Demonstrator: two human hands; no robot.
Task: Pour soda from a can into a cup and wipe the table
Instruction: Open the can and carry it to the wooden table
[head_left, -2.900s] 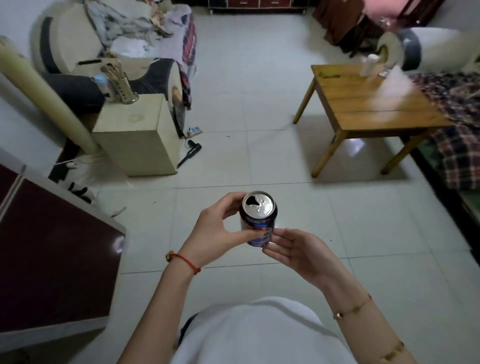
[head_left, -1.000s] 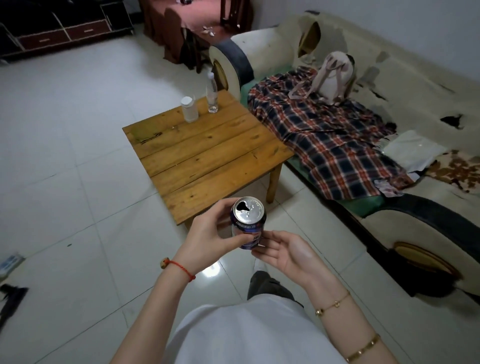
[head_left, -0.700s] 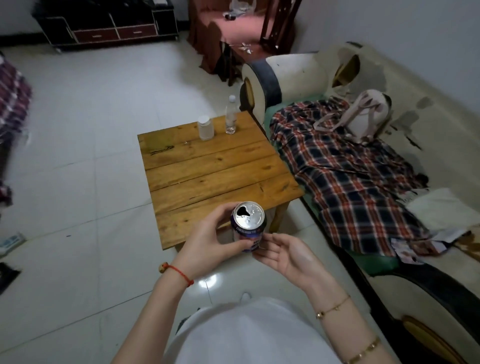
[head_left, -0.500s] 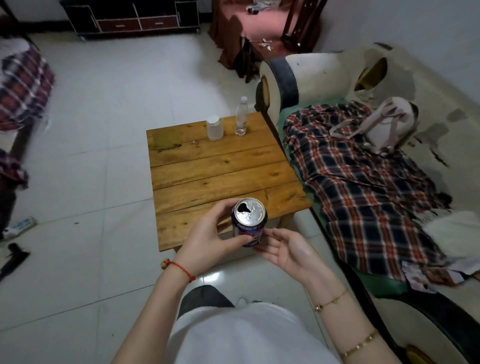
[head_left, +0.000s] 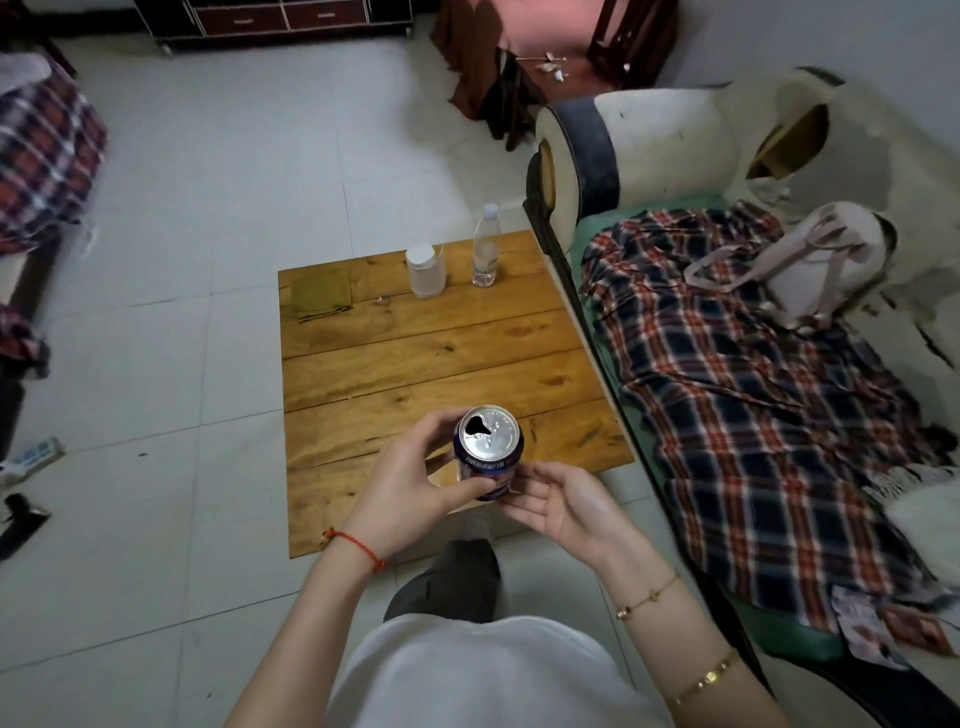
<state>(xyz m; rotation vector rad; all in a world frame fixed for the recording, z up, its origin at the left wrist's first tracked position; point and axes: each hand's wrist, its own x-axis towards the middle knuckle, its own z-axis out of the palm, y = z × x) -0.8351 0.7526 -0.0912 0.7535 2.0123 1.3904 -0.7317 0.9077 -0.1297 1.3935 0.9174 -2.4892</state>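
An opened blue soda can (head_left: 488, 451) stands upright in the air over the near edge of the wooden table (head_left: 415, 364). My left hand (head_left: 410, 486) grips its side. My right hand (head_left: 563, 506) rests under and against its base, palm up with fingers spread. At the table's far side stands a translucent white cup (head_left: 425, 271) beside a clear plastic bottle (head_left: 486, 253). A folded olive cloth (head_left: 321, 294) lies at the far left corner.
A sofa (head_left: 675, 156) draped in a plaid blanket (head_left: 753, 405) runs along the table's right edge, with a pale backpack (head_left: 810, 260) on it. Tiled floor (head_left: 156, 338) spreads to the left. A dark cabinet (head_left: 280, 15) stands at the back.
I have turned and walked up to the table, which now lies right beneath my hands. The cloth has come into sight. My hold on the can is unchanged.
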